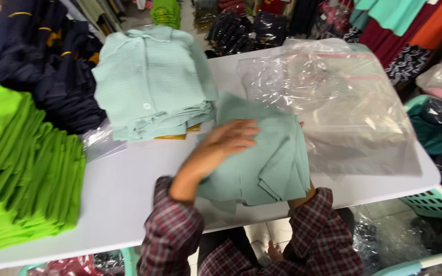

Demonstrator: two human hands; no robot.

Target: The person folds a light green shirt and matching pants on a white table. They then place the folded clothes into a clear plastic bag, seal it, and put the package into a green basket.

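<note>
The folded shirt (262,163) lies flat under the left hand (221,145), fingers spread, right hand under it (fingers hidden), not yet in the bag (333,102) just beyond the fingertips.

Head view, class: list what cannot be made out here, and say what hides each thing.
- Right hand: under the folded mint-green garment; only the wrist shows, grip unknown.
- Yellow item: covered by the mint-green stack; just an edge shows.
- Bright green stack: cut off by the left edge.
- Left hand: motion-blurred, lying on the garment.
</note>
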